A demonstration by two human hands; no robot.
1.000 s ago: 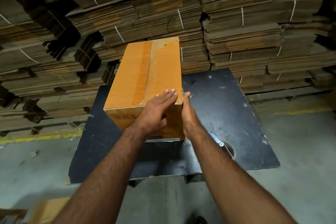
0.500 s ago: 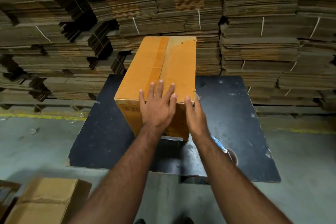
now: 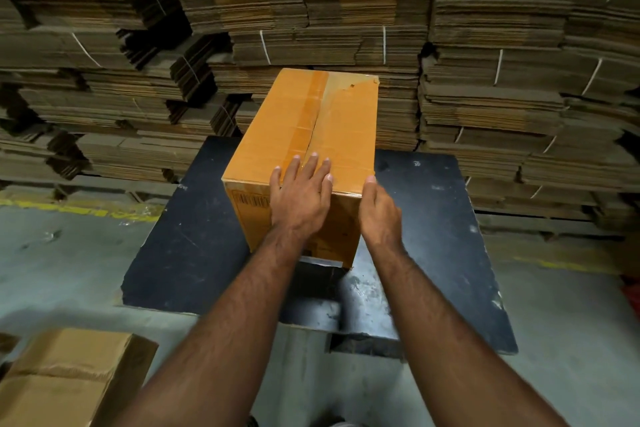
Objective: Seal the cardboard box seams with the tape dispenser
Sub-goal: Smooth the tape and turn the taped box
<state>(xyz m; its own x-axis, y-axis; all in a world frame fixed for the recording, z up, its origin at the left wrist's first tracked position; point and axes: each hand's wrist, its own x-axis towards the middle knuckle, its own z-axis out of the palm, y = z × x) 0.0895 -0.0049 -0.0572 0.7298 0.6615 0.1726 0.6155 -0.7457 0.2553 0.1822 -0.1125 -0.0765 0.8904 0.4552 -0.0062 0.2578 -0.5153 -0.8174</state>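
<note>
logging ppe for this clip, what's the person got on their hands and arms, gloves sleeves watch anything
Nothing worn that shows. The left hand and right hand are bare, with no gloves, rings or tape on the fingers. Both forearms are uncovered from the wrist down to the bottom of the frame: no sleeves, watch or wristband in view. Fingernails are short and plain.

box (image 3: 311, 135) centred, bare table (image 3: 443, 218) flanking

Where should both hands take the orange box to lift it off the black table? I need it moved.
Take the orange box by its two long side walls near the bottom, one hand from each side. It lies lengthwise away from the person on the black table, so the long sides are within reach.
</note>
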